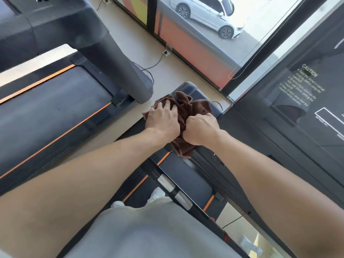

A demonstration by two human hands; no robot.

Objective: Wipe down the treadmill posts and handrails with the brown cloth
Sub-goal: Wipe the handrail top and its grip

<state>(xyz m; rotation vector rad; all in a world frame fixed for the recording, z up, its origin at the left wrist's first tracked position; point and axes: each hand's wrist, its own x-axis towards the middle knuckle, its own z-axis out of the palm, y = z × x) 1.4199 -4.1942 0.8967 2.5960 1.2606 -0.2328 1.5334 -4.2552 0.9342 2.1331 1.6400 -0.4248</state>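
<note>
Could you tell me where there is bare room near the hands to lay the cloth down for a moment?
The pale floor strip between the neighbouring treadmill's post and the window frame is bare, apart from cables near the post. The dark belt below the hands also shows bare. It is crowded where both hands bunch the cloth.

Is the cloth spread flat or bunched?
Bunched: the cloth shows heavy folds, left hand pressing it, right hand gripping it.

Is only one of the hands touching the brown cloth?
No, the left hand presses on the brown cloth while the right hand grips it.
</note>
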